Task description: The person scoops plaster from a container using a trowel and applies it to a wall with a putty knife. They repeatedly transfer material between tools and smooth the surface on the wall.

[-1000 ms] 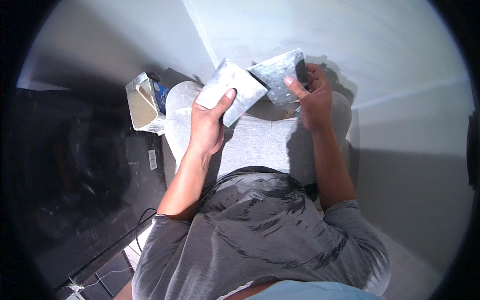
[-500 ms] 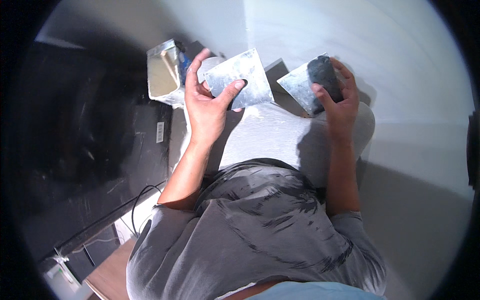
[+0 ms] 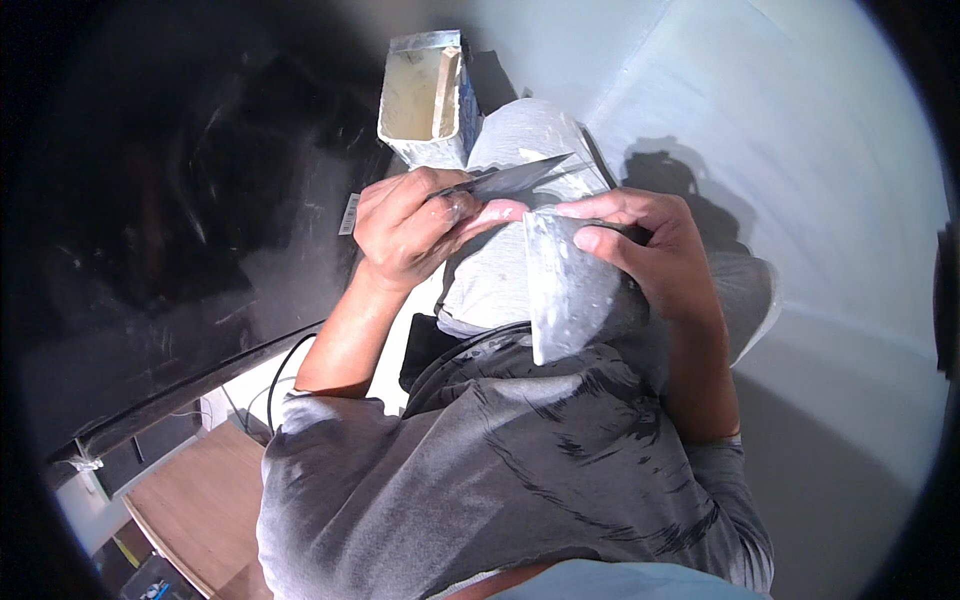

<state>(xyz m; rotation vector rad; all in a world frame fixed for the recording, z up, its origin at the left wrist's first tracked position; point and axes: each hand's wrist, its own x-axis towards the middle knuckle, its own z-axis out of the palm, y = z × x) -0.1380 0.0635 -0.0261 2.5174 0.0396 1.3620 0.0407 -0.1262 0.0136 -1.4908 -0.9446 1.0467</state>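
In my closed left hand is a metal putty spreader, seen nearly edge-on with its thin blade pointing right. One left finger stretches to the top corner of a second metal putty spreader, and pale smears show on that finger. My right hand pinches this second spreader along its upper edge between thumb and fingers. Its flat grey face, whitish along the left edge, hangs down toward my shirt. Both hands are close together over my light trousers.
Ahead and slightly left stands a rectangular tub of cloudy liquid with a wooden stick in it. A large dark panel fills the left side. A pale wall rises on the right. A brown board lies at lower left.
My hands have come together from apart. The left spreader has turned edge-on, and the right one has swung downward. The view has shifted, so the tub appears farther right.
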